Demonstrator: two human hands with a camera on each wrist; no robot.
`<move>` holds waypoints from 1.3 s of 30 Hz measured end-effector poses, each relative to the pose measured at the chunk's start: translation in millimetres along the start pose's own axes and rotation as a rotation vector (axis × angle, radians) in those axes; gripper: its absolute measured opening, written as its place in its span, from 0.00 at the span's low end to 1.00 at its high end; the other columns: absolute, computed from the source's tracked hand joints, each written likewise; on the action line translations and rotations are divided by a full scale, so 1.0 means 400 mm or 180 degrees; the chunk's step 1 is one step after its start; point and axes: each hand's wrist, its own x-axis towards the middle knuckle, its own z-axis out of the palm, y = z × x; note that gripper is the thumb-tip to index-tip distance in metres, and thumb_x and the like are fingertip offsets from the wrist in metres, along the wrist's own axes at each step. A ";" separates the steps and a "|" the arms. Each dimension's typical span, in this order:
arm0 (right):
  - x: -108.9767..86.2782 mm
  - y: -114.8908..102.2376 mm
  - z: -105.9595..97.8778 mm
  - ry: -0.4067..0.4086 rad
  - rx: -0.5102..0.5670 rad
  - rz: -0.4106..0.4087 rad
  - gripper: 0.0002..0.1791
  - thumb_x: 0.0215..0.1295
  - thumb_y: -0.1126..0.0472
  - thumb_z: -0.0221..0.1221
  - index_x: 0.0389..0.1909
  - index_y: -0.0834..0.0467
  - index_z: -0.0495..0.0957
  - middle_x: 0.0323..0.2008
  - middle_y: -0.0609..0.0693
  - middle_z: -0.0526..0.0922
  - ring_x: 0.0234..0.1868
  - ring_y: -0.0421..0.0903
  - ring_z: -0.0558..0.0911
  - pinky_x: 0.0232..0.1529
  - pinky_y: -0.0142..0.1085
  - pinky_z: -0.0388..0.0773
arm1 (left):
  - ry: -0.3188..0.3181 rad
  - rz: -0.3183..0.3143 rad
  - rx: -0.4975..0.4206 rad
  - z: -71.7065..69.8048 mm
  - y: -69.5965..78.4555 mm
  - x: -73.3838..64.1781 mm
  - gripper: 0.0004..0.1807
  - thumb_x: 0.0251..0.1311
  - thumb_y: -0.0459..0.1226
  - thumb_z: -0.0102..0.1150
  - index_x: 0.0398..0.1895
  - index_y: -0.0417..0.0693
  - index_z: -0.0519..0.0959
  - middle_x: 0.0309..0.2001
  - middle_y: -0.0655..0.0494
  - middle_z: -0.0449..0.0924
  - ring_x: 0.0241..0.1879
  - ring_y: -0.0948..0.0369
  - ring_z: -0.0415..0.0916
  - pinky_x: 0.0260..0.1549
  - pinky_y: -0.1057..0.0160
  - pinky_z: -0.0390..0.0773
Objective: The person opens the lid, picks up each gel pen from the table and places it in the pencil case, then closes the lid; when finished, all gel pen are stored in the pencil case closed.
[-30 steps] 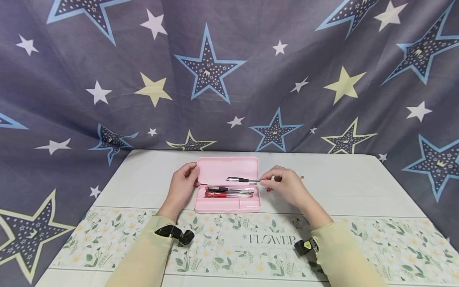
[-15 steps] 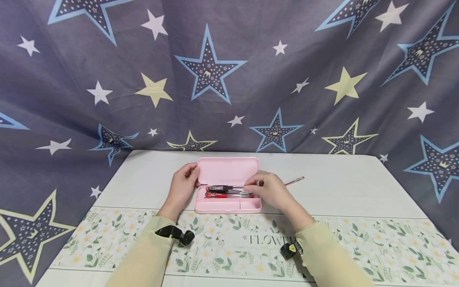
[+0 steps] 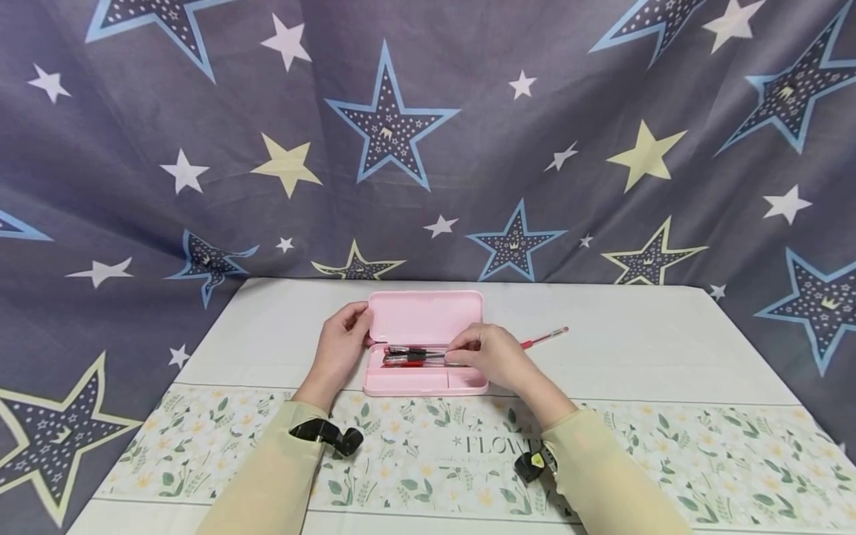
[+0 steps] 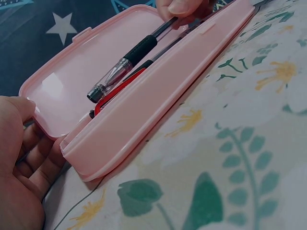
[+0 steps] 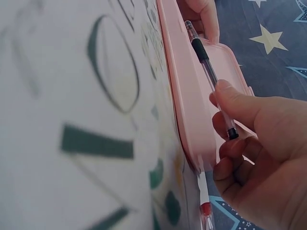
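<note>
A pink pencil case lies with its lid folded back. My left hand holds the case's left end, thumb at the lid's edge in the left wrist view. Over the long compartment, my right hand pinches a clear pen with a black grip near its rear end; its capped end points left. Beneath it in that compartment are black and red pens, partly hidden; a red pen clip shows in the left wrist view. The two front compartments hold nothing visible.
Right of the case, a red pen lies on the white table, partly behind my right hand. A flowered strip crosses the table in front. A star-patterned curtain hangs behind the table.
My right hand has moved left and down with the black pen, from right of the case to over the pens in it. More of the red pen on the table shows. My left hand stays put.
</note>
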 end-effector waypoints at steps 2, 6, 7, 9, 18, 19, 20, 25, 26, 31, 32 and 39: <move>0.001 -0.001 0.001 0.0013 -0.0024 -0.0003 0.02 0.70 0.54 0.77 0.36 0.45 0.93 0.35 0.38 0.85 0.37 0.42 0.79 0.43 0.41 0.78 | 0.0002 0.0008 -0.0003 0.000 0.000 0.001 0.15 0.85 0.39 0.57 0.63 0.41 0.85 0.45 0.43 0.82 0.35 0.56 0.80 0.34 0.69 0.84; 0.000 -0.002 0.003 0.0016 -0.0065 -0.0002 0.03 0.70 0.55 0.77 0.36 0.45 0.93 0.35 0.38 0.85 0.37 0.42 0.79 0.44 0.42 0.78 | 0.0005 0.0027 -0.0033 0.001 0.003 0.000 0.15 0.85 0.38 0.58 0.63 0.40 0.85 0.43 0.43 0.82 0.33 0.57 0.80 0.34 0.69 0.84; 0.000 -0.002 0.004 0.0013 -0.0073 0.0002 0.03 0.69 0.55 0.77 0.36 0.45 0.93 0.35 0.38 0.85 0.37 0.42 0.79 0.44 0.42 0.78 | 0.0007 0.0029 -0.0034 0.001 0.004 0.000 0.14 0.85 0.38 0.58 0.62 0.40 0.85 0.43 0.43 0.82 0.33 0.57 0.80 0.34 0.69 0.84; 0.000 0.000 0.005 0.0010 -0.0084 0.0019 0.03 0.69 0.56 0.77 0.36 0.45 0.93 0.35 0.38 0.85 0.37 0.42 0.79 0.44 0.42 0.78 | 0.0008 0.0031 -0.0034 0.002 0.005 -0.001 0.14 0.84 0.37 0.58 0.62 0.40 0.85 0.43 0.43 0.82 0.33 0.57 0.80 0.33 0.68 0.84; 0.000 0.003 -0.006 -0.0025 0.0111 0.0054 0.04 0.68 0.57 0.78 0.39 0.48 0.93 0.36 0.40 0.85 0.37 0.44 0.80 0.43 0.41 0.79 | 0.0012 0.0025 0.0001 0.001 0.005 -0.001 0.14 0.84 0.37 0.58 0.62 0.40 0.85 0.43 0.42 0.82 0.33 0.56 0.79 0.33 0.69 0.83; 0.000 0.004 -0.008 -0.0025 0.0140 0.0048 0.04 0.68 0.57 0.78 0.40 0.48 0.93 0.36 0.40 0.85 0.37 0.44 0.80 0.43 0.40 0.79 | 0.0012 0.0026 0.0004 0.001 0.006 -0.001 0.14 0.84 0.37 0.58 0.62 0.40 0.85 0.43 0.42 0.82 0.33 0.56 0.79 0.33 0.69 0.83; 0.001 0.006 -0.011 -0.0023 0.0167 0.0036 0.04 0.68 0.58 0.78 0.40 0.48 0.93 0.36 0.41 0.85 0.37 0.44 0.80 0.43 0.40 0.79 | 0.0013 0.0023 0.0014 0.001 0.006 -0.001 0.14 0.84 0.37 0.58 0.62 0.40 0.85 0.43 0.42 0.82 0.33 0.56 0.79 0.32 0.69 0.83; 0.002 0.018 -0.026 0.0021 0.0249 -0.0051 0.03 0.68 0.58 0.78 0.40 0.50 0.93 0.35 0.42 0.86 0.37 0.43 0.82 0.43 0.39 0.81 | 0.0004 0.0010 0.0037 -0.001 0.006 -0.002 0.14 0.85 0.38 0.57 0.62 0.41 0.85 0.43 0.42 0.82 0.34 0.56 0.79 0.33 0.69 0.83; 0.002 0.020 -0.030 0.0034 0.0268 -0.0077 0.03 0.69 0.59 0.77 0.40 0.51 0.93 0.35 0.42 0.86 0.37 0.43 0.82 0.43 0.39 0.81 | 0.0002 0.0012 0.0040 -0.001 0.006 -0.002 0.14 0.85 0.38 0.57 0.62 0.41 0.85 0.44 0.43 0.83 0.34 0.56 0.79 0.33 0.69 0.83; -0.002 0.029 -0.056 0.0105 0.0373 -0.0116 0.05 0.70 0.60 0.76 0.42 0.54 0.92 0.36 0.45 0.87 0.37 0.43 0.83 0.44 0.38 0.81 | -0.0008 0.0023 0.0020 -0.002 0.006 -0.002 0.15 0.85 0.38 0.58 0.63 0.40 0.85 0.43 0.43 0.83 0.34 0.57 0.79 0.33 0.69 0.83; -0.004 0.033 -0.062 0.0128 0.0383 -0.0126 0.05 0.70 0.60 0.76 0.42 0.55 0.92 0.36 0.45 0.87 0.37 0.44 0.82 0.43 0.37 0.80 | -0.0005 0.0024 0.0003 -0.001 0.005 -0.001 0.14 0.85 0.38 0.58 0.62 0.40 0.85 0.43 0.43 0.83 0.34 0.57 0.79 0.33 0.69 0.83; -0.020 0.064 -0.114 0.0201 0.0575 0.0126 0.08 0.71 0.62 0.75 0.48 0.58 0.92 0.35 0.50 0.86 0.34 0.53 0.86 0.33 0.35 0.83 | -0.0004 0.0034 -0.0016 -0.001 0.004 -0.002 0.14 0.84 0.37 0.58 0.62 0.39 0.85 0.43 0.42 0.83 0.33 0.57 0.79 0.34 0.69 0.84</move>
